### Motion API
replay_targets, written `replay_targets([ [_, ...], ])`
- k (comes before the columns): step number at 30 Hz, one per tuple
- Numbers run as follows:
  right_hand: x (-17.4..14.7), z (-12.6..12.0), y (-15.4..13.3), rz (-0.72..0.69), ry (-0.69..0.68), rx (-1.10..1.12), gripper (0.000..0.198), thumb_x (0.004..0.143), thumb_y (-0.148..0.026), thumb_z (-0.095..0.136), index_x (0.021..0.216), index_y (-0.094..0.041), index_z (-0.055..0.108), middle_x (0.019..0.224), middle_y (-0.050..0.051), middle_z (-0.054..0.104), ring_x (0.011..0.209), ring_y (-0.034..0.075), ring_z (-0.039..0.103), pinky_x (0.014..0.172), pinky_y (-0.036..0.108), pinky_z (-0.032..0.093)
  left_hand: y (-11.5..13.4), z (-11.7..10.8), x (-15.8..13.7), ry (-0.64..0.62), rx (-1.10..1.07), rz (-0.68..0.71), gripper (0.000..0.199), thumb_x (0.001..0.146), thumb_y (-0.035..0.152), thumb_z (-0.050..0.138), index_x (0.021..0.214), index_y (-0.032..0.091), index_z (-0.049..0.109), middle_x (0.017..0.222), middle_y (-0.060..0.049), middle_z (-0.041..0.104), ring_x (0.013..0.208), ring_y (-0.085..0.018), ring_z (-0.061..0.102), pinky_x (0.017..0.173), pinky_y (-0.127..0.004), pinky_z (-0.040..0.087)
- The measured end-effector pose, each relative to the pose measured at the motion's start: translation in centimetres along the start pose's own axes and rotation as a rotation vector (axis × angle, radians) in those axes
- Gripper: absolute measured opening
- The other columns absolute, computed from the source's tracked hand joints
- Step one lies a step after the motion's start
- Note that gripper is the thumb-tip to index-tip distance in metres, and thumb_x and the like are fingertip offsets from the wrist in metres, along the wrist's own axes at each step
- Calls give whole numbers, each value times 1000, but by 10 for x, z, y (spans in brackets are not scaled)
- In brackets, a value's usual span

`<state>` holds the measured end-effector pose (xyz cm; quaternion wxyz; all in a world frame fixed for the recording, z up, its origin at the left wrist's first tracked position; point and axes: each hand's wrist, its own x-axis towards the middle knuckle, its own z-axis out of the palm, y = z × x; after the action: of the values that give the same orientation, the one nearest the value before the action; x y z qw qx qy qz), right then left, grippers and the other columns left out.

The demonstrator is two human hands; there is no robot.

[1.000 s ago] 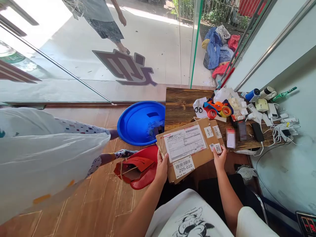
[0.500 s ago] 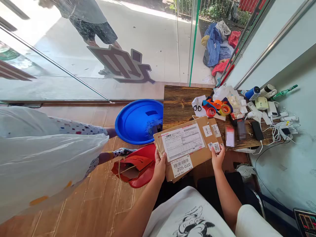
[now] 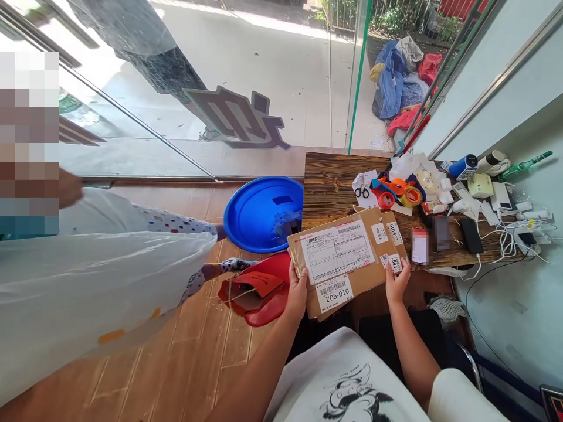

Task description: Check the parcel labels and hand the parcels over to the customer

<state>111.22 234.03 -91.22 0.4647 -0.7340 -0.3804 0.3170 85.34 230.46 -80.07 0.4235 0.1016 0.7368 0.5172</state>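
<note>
Both grips are closed on one stack of flat cardboard mailers (image 3: 347, 258): our left hand (image 3: 298, 293) pinches its near left corner, our right hand (image 3: 397, 280) its near right edge, thumb beside the small "5001" sticker (image 3: 396, 262). The stack hangs over the front edge of the wooden counter (image 3: 328, 184), only its far end resting on the wood.

Going from largest to smallest, we judge the risks like this. A person with a big white plastic sack (image 3: 88, 293) stands close on our left and could bump the stack. Below it sit a blue basin (image 3: 259, 211) and a red paper bag (image 3: 257, 290); a lower mailer sliding out would land there. Tape rolls (image 3: 398, 196) and scissors (image 3: 361, 190) crowd the wood just beyond, so a push forward could scatter them.
</note>
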Motion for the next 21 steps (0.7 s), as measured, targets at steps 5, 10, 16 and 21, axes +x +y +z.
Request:
replay_targets([
  [5, 0, -1, -1, 12, -2, -2, 80, 84, -82, 56, 127, -15, 54, 128, 23, 59, 118, 38, 56, 103, 56, 46, -6, -2, 3, 25, 5, 26, 86, 85, 46, 74, 159, 33, 32, 157, -11, 51, 138, -27, 55, 120, -44, 42],
  [10, 1, -2, -4, 13, -13, -5, 80, 85, -82, 54, 128, -15, 54, 128, 24, 60, 118, 38, 56, 100, 55, 48, 0, 1, -1, 12, 3, 0, 87, 87, 42, 71, 161, 31, 27, 161, -11, 48, 139, -27, 55, 117, -43, 45],
  [16, 1, -3, -7, -6, 4, -4, 82, 84, -85, 53, 126, -14, 55, 126, 24, 61, 122, 38, 54, 104, 54, 46, 6, 5, -5, 29, -1, -6, 80, 90, 31, 64, 161, 28, 27, 161, -10, 49, 140, -26, 54, 119, -41, 45],
  [21, 1, -3, -8, -14, 8, -8, 82, 85, -84, 53, 126, -14, 55, 126, 24, 61, 124, 39, 54, 105, 54, 45, 1, 3, -4, 3, 9, 23, 82, 91, 34, 64, 163, 31, 23, 161, -9, 48, 142, -25, 53, 118, -41, 45],
])
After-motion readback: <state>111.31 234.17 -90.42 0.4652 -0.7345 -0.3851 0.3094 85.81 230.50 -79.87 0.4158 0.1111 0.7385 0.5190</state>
